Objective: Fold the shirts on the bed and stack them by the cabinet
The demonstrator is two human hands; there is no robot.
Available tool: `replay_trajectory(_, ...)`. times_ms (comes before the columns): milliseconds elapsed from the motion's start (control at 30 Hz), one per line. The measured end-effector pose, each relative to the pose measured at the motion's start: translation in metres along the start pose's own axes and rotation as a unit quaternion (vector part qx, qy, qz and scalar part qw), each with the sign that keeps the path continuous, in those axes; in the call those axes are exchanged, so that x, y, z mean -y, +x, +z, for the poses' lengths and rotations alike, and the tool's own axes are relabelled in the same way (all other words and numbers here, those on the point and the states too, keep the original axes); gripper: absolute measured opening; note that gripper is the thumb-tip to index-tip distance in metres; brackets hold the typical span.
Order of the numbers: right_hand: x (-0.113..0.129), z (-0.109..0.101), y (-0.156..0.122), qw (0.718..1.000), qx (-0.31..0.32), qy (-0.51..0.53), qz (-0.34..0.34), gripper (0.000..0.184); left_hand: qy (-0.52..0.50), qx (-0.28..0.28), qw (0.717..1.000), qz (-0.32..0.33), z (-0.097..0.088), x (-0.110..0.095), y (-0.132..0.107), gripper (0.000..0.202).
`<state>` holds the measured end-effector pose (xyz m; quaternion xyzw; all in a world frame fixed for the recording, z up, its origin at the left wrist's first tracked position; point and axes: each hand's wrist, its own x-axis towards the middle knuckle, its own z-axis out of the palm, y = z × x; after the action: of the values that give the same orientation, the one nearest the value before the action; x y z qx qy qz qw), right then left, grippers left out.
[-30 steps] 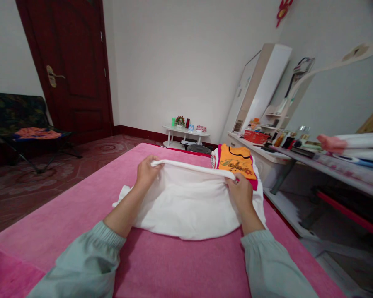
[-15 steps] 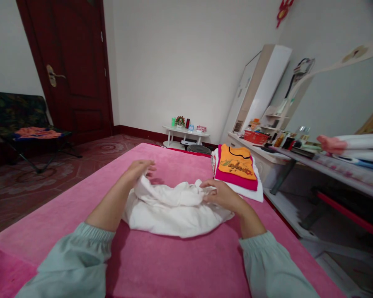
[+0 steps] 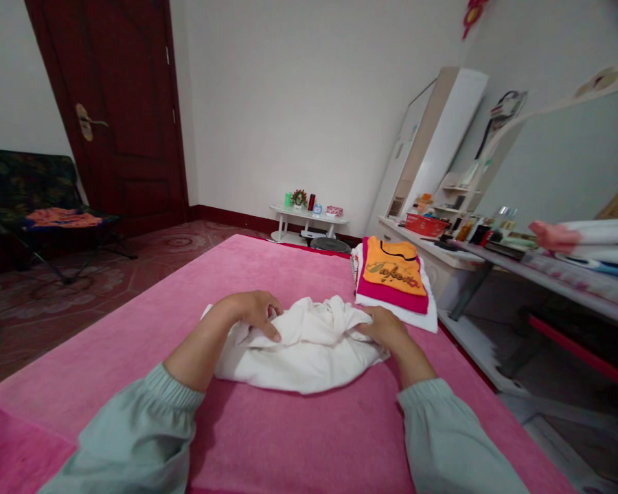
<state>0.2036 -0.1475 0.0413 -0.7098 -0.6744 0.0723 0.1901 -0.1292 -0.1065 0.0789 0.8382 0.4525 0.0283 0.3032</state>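
A crumpled white cloth garment (image 3: 301, 367) lies bunched on the pink bed cover, its upper part gathered into folds. My left hand (image 3: 255, 314) rests over its left side, thumb and fingers apart, touching the fabric; nothing shows pinched between them. At the opposite end, my right hand (image 3: 386, 328) has its fingers curled round the gathered edge, with the fingertips partly hidden by cloth. Just beyond that hand sits a stack of folded clothes, topped by an orange shirt (image 3: 394, 267) with dark lettering.
The pink bed cover (image 3: 299, 439) spreads under everything. A dresser with a red basket (image 3: 425, 224) and bottles stands along the right. Farther off are a small white table (image 3: 309, 217), a dark red door (image 3: 108, 110) and a folding chair (image 3: 25, 178) bearing orange cloth.
My left hand has let go of the garment's far left edge and moved right and nearer, onto the folds. My right hand has shifted slightly right; the gathered folds sit a little farther right.
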Motion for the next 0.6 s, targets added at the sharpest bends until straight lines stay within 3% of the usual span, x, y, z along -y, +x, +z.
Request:
replay_trajectory(67,0.005,-0.007,0.0,0.997,-0.074,0.027,0.021,0.026,0.001,-0.028,0.999,0.018,0.005,0.001,0.005,0.04)
replay_trajectory(133,0.009,-0.014,0.001,0.978,-0.191,0.08,0.041,0.024,-0.028,-0.107,0.993,0.043,0.008,0.004,0.011,0.021)
replay_trajectory(200,0.013,-0.02,0.002,0.935,-0.312,0.16,0.051,0.028,-0.101,-0.221,0.968,0.061,0.006,0.006,0.014,0.015)
replay_trajectory(267,0.019,-0.023,0.003,0.879,-0.401,0.255,0.046,0.032,-0.196,-0.339,0.918,0.067,0.001,0.002,0.013,0.018)
replay_trajectory(333,0.025,-0.025,0.004,0.827,-0.449,0.338,0.021,0.037,-0.282,-0.426,0.856,0.076,-0.004,-0.006,0.01,0.023)
replay_trajectory(433,0.035,-0.028,0.002,0.778,-0.493,0.389,-0.028,0.036,-0.352,-0.482,0.792,0.128,-0.009,-0.022,0.005,0.032)
replay_trajectory(600,0.052,-0.04,-0.007,0.751,-0.553,0.356,-0.06,0.035,-0.321,-0.571,0.738,0.161,-0.019,-0.034,-0.005,0.026)
